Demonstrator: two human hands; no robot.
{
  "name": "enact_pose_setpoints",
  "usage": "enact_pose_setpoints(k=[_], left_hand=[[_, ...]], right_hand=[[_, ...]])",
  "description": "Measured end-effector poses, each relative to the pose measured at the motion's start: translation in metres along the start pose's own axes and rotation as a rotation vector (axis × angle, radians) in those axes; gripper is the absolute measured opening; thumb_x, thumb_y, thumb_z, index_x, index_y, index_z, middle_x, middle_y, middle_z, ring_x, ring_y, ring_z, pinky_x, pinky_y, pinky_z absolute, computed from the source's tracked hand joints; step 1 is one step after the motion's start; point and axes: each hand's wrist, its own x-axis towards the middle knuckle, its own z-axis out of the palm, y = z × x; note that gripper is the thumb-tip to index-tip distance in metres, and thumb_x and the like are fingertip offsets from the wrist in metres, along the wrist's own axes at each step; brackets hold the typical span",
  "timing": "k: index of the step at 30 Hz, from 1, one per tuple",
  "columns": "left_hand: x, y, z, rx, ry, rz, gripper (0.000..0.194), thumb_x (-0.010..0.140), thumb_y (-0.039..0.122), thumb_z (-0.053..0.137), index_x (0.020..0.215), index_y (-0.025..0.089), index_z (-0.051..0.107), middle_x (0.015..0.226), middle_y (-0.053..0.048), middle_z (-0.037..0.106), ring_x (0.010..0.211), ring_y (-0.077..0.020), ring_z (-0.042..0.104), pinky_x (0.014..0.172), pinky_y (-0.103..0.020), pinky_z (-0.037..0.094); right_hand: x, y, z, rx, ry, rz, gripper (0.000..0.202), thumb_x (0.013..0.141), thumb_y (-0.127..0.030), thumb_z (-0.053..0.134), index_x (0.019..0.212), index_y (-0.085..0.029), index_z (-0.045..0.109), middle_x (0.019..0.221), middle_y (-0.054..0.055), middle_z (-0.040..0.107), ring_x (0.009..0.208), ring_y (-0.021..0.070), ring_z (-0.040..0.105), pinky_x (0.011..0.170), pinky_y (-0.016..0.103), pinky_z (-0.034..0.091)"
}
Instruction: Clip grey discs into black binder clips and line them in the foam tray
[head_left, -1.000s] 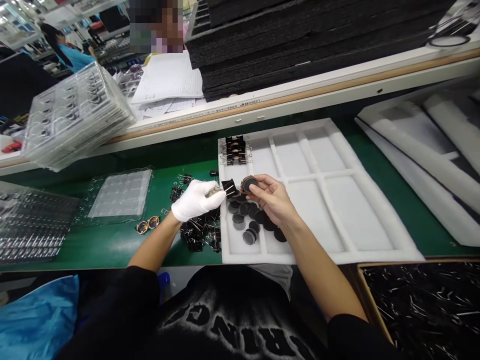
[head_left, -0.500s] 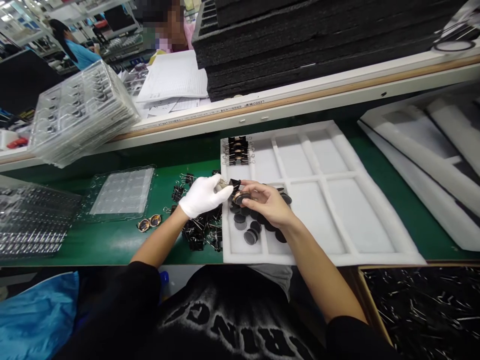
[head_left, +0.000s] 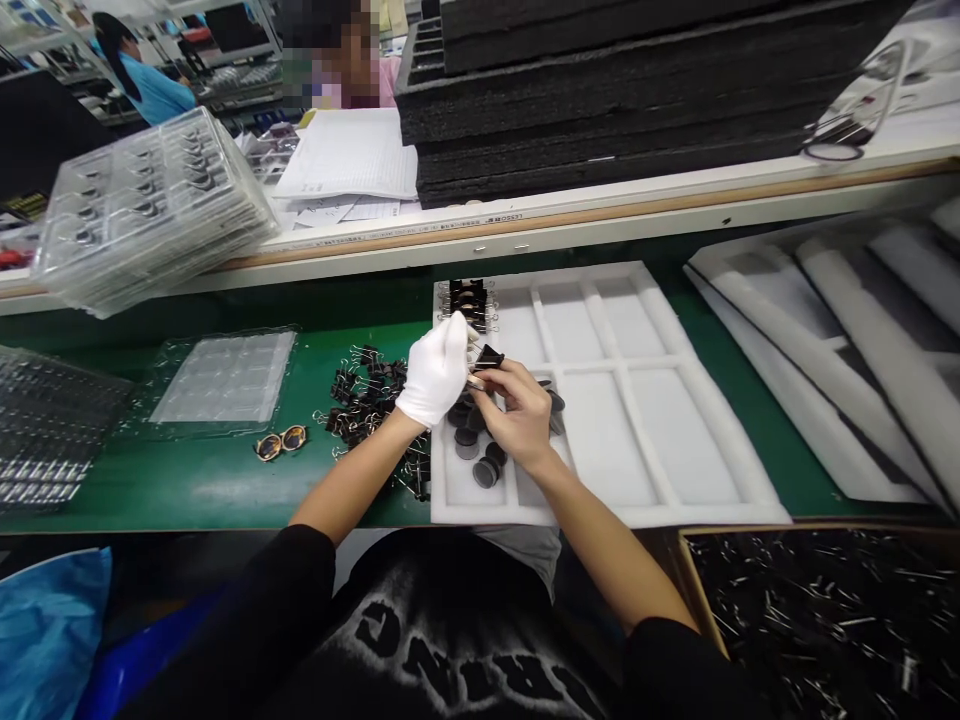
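My left hand (head_left: 436, 372), in a white glove, is pinched near the wire handles of a black binder clip (head_left: 490, 357). The clip's black body rests by the fingertips of my bare right hand (head_left: 517, 412). Between that hand's thumb and fingers is a thin round lens piece (head_left: 475, 383), seen edge-on and partly covered. Below both hands, loose dark round lenses (head_left: 487, 472) lie in the white foam tray (head_left: 600, 510). A row of clipped pieces (head_left: 469, 296) fills the tray's far left compartment. Left of the tray spreads a heap of binder clips (head_left: 367, 395).
Tortoiseshell round glasses frames (head_left: 280, 442) lie on the green table near a clear plastic tray (head_left: 225, 378). Clear trays (head_left: 150, 215) and black foam sheets (head_left: 600, 110) are stacked on the shelf. A box of clips (head_left: 825, 620) stands lower right. Two people are beyond.
My left hand has turned more upright and moved right, against the right hand's fingertips. The lens piece has tilted to edge-on. The whole view has shifted slightly.
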Motion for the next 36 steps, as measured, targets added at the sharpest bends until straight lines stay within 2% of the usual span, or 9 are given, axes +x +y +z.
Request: enact_pose_setpoints(k=[6, 9, 11, 14, 16, 21, 27, 32, 36], left_hand=[[0.003, 0.009, 0.020, -0.082, 0.106, 0.002, 0.067, 0.109, 0.065, 0.036, 0.076, 0.021, 0.073, 0.073, -0.003, 0.073, 0.065, -0.0147, 0.067, 0.068, -0.030, 0.053], [0.008, 0.009, 0.017, -0.067, 0.098, -0.002, 0.063, 0.109, 0.059, 0.041, 0.069, 0.021, 0.071, 0.066, -0.003, 0.071, 0.063, -0.0150, 0.067, 0.067, -0.030, 0.052], [0.014, 0.008, 0.012, -0.050, 0.079, -0.013, 0.062, 0.109, 0.056, 0.043, 0.065, 0.020, 0.070, 0.064, -0.003, 0.070, 0.062, -0.0148, 0.066, 0.066, -0.030, 0.051], [0.024, 0.008, 0.000, -0.005, 0.073, 0.010, 0.062, 0.109, 0.052, 0.044, 0.061, 0.020, 0.068, 0.063, -0.003, 0.069, 0.062, -0.0145, 0.065, 0.068, -0.030, 0.051], [0.031, 0.009, -0.007, 0.036, 0.070, 0.049, 0.063, 0.109, 0.051, 0.042, 0.059, 0.020, 0.065, 0.062, -0.003, 0.069, 0.063, -0.0140, 0.064, 0.069, -0.030, 0.050], [0.037, 0.013, -0.016, 0.181, 0.038, 0.214, 0.061, 0.111, 0.037, 0.037, 0.055, 0.021, 0.056, 0.058, -0.002, 0.065, 0.059, -0.0136, 0.062, 0.068, -0.031, 0.048], [0.036, 0.020, -0.011, 0.415, 0.058, 0.407, 0.051, 0.109, 0.027, 0.040, 0.059, 0.020, 0.049, 0.056, -0.002, 0.063, 0.055, -0.0129, 0.060, 0.059, -0.031, 0.040], [0.033, 0.018, -0.001, 0.373, 0.111, 0.434, 0.056, 0.110, 0.029, 0.039, 0.056, 0.020, 0.050, 0.052, -0.001, 0.059, 0.050, -0.0117, 0.058, 0.056, -0.030, 0.039], [0.031, 0.014, 0.006, 0.332, 0.124, 0.369, 0.061, 0.112, 0.036, 0.039, 0.054, 0.020, 0.050, 0.051, -0.001, 0.056, 0.049, -0.0114, 0.055, 0.056, -0.030, 0.038]], right_hand=[[-0.002, 0.000, 0.001, -0.080, 0.058, -0.083, 0.012, 0.095, -0.020, 0.069, 0.101, -0.025, 0.078, 0.105, 0.008, 0.076, 0.085, 0.0194, 0.075, 0.078, 0.036, 0.067], [-0.002, -0.003, 0.000, -0.067, 0.045, -0.108, 0.012, 0.094, -0.019, 0.071, 0.102, -0.025, 0.078, 0.107, 0.008, 0.077, 0.083, 0.0191, 0.075, 0.078, 0.036, 0.068], [-0.003, -0.005, 0.000, -0.035, 0.028, -0.099, 0.013, 0.093, -0.019, 0.073, 0.103, -0.025, 0.079, 0.121, 0.011, 0.077, 0.084, 0.0189, 0.077, 0.080, 0.037, 0.069], [-0.003, -0.007, 0.001, 0.082, 0.007, -0.005, 0.013, 0.092, -0.022, 0.077, 0.104, -0.024, 0.080, 0.139, 0.013, 0.072, 0.101, 0.0229, 0.080, 0.089, 0.039, 0.070], [-0.001, -0.008, 0.001, 0.220, 0.010, 0.130, 0.014, 0.090, -0.027, 0.080, 0.104, -0.023, 0.080, 0.130, 0.012, 0.077, 0.107, 0.0245, 0.080, 0.095, 0.039, 0.070], [0.005, -0.008, -0.001, 0.395, 0.073, 0.412, 0.029, 0.080, -0.040, 0.089, 0.098, -0.021, 0.076, 0.098, 0.007, 0.083, 0.094, 0.0233, 0.082, 0.094, 0.040, 0.070], [0.009, -0.011, -0.005, 0.395, 0.127, 0.431, 0.033, 0.076, -0.042, 0.092, 0.097, -0.021, 0.077, 0.099, 0.007, 0.084, 0.095, 0.0236, 0.082, 0.097, 0.042, 0.069], [0.010, -0.013, -0.006, 0.370, 0.130, 0.409, 0.030, 0.078, -0.040, 0.090, 0.097, -0.021, 0.077, 0.100, 0.007, 0.084, 0.096, 0.0240, 0.082, 0.096, 0.042, 0.070], [0.011, -0.011, -0.006, 0.348, 0.133, 0.417, 0.029, 0.077, -0.040, 0.090, 0.097, -0.021, 0.078, 0.097, 0.005, 0.083, 0.091, 0.0220, 0.082, 0.093, 0.039, 0.071]])
